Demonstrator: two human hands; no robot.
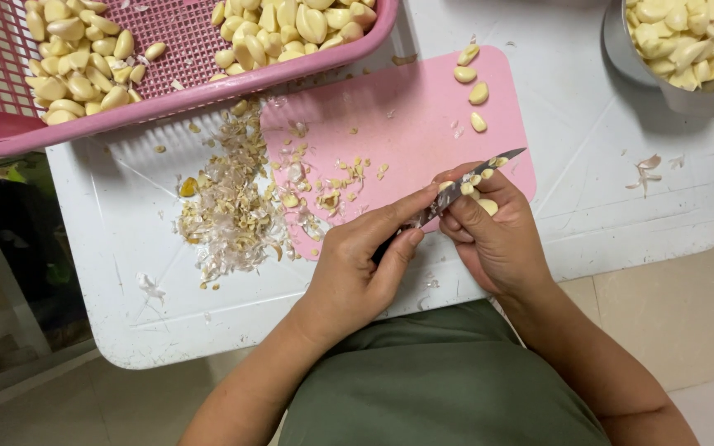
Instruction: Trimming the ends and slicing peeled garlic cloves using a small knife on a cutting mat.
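Observation:
My left hand (357, 272) grips the dark handle of a small knife (464, 186), with the index finger stretched along the blade. The blade points up and right, over the pink cutting board (406, 124). My right hand (493, 235) is curled around several peeled garlic cloves (483, 198) and presses them against the blade. Both hands hover at the board's near right corner. Three loose peeled cloves (471, 78) lie at the board's far right end.
A pile of garlic skins and trimmings (237, 206) lies left of the board on the white table (621, 165). A pink plastic basket (167, 99) of peeled garlic sits at the far left. A metal pot (687, 95) of garlic stands at the far right.

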